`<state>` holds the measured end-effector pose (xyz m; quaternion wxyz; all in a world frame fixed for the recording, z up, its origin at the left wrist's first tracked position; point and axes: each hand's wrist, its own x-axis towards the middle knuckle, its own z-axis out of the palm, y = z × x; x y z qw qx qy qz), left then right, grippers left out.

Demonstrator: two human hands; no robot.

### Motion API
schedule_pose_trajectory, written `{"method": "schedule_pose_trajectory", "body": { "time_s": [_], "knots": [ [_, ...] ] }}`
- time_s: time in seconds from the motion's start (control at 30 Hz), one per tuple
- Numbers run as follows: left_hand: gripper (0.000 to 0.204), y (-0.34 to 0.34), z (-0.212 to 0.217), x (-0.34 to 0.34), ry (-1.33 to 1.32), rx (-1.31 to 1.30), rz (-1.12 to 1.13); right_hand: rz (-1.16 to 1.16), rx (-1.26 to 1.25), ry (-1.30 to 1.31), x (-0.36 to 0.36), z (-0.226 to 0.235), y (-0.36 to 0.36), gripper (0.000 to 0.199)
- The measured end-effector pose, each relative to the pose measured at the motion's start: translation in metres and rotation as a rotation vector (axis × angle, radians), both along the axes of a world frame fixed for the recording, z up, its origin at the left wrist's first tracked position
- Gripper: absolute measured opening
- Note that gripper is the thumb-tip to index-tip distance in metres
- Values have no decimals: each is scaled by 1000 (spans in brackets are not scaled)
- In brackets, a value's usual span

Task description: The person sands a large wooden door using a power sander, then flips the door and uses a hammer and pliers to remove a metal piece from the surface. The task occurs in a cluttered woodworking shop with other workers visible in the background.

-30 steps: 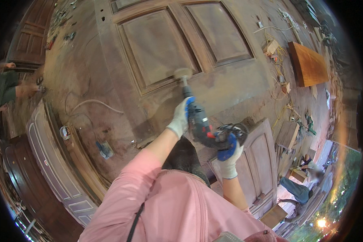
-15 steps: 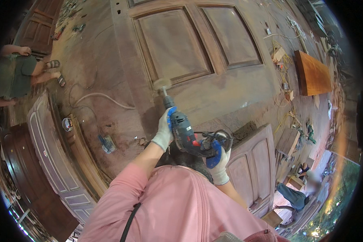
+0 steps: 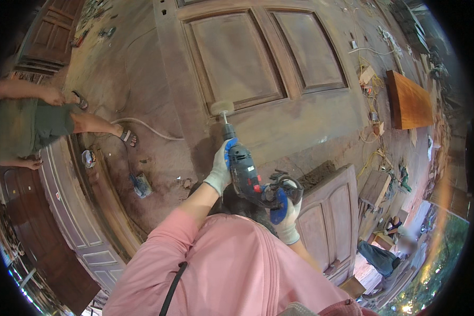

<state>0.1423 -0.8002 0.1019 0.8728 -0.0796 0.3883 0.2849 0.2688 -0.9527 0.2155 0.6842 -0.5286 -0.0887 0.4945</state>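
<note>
A dark power drill is in both my gloved hands. My left hand, in a white and blue glove, wraps round its front body just behind the chuck. My right hand is closed round the rear handle, where a looped black cord bunches up. A pale round buffing wheel on the drill's shaft meets the lower left corner of the moulding on a panelled wooden door. The door lies flat ahead of me, its surface dusty brown.
Another panelled door lies close on my right. More doors lean at the left, near a walking person's legs. An orange-brown board, yellow cords and a wooden block lie at right. Another person bends at far lower right.
The drill and both hands have shifted slightly in step with the view, the wheel staying at the panel corner. At left, the other person has stepped forward, closer to me.
</note>
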Motion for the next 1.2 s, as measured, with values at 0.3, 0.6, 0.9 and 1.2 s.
{"method": "schedule_pose_trajectory", "body": {
  "time_s": [0.3, 0.6, 0.9, 1.2],
  "knots": [
    [23, 5, -7, -27, -3, -5, 10, 16, -27, -64, -33, -4, -3, 34],
    [22, -17, 12, -36, 128, -8, 46, -66, 53, 77, -38, -8, -26, 31],
    [24, -27, -20, -9, 97, 34, -10, -128, 39, -1, -25, -7, -38, 32],
    [25, -25, 3, -36, 35, 28, 63, 141, -73, -101, -14, -10, -30, 30]
  ]
}}
